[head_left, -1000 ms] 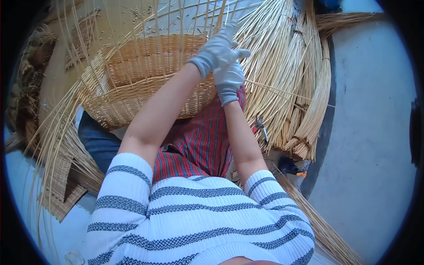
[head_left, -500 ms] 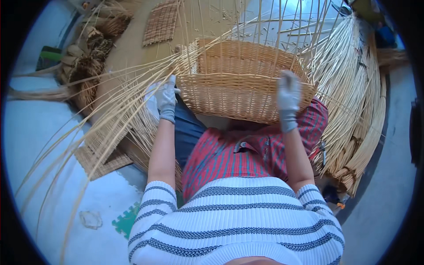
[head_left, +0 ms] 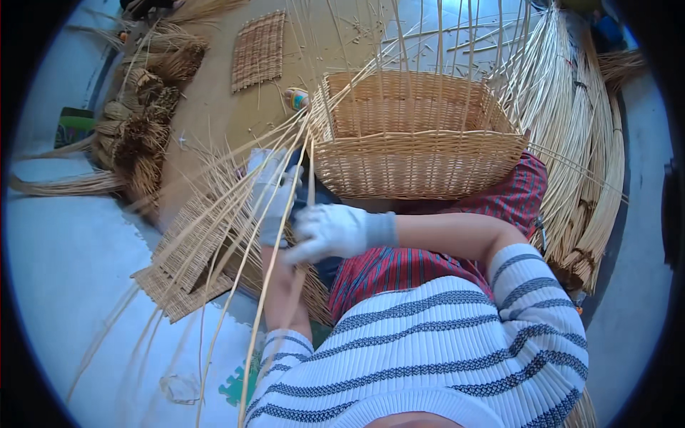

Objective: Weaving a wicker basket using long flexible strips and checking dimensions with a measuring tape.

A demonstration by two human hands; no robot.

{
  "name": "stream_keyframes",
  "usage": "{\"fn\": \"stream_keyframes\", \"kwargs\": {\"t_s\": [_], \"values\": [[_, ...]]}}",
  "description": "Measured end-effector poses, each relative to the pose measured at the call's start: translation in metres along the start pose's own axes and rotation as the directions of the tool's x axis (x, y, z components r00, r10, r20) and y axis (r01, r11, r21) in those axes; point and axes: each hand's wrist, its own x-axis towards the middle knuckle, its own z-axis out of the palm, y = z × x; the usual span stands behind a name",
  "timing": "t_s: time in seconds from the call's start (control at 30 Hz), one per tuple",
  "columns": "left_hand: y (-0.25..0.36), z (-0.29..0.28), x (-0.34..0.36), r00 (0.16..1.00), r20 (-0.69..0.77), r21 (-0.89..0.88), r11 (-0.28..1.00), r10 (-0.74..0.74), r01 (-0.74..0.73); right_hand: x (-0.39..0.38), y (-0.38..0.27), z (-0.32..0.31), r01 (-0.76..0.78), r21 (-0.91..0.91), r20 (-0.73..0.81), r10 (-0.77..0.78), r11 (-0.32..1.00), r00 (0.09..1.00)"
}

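Note:
A honey-coloured wicker basket with tall upright stakes rests across my lap. From its left end a fan of long loose willow rods sweeps down and left. My left hand, in a white glove, is among these rods beside the basket's left corner; rods and blur hide its grip. Across my body reaches my right hand, also gloved in white, over the rods just below the left hand. Its thumb stands apart from the fingers, and one rod passes behind it.
Large bundles of pale rods lie at the right. Darker bundles line the left. Woven mats lie at the upper left and lower left. Cut scraps litter the floor beyond the basket.
My right hand has left the basket's right side and crossed over to the rods at the left. The left hand has moved lower, and the loose rods have swung toward me.

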Motion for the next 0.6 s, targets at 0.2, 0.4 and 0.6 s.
{"fn": "stream_keyframes", "kwargs": {"t_s": [0.2,0.4,0.6], "values": [[-0.021,0.018,0.0,0.961,-0.159,-0.271,0.946,-0.228,0.18,-0.035,0.036,-0.039,-0.461,-0.023,-0.04,0.46,0.887,0.887],[-0.022,0.067,-0.042,0.874,-0.067,-0.421,0.808,-0.481,0.413,-0.128,0.099,-0.052,-0.068,0.728,-0.682,0.712,0.682,-0.167],[-0.036,0.104,0.031,0.951,0.262,0.22,0.969,-0.166,0.109,-0.191,0.103,0.024,-0.071,0.779,-0.626,0.77,0.622,-0.122]]}}
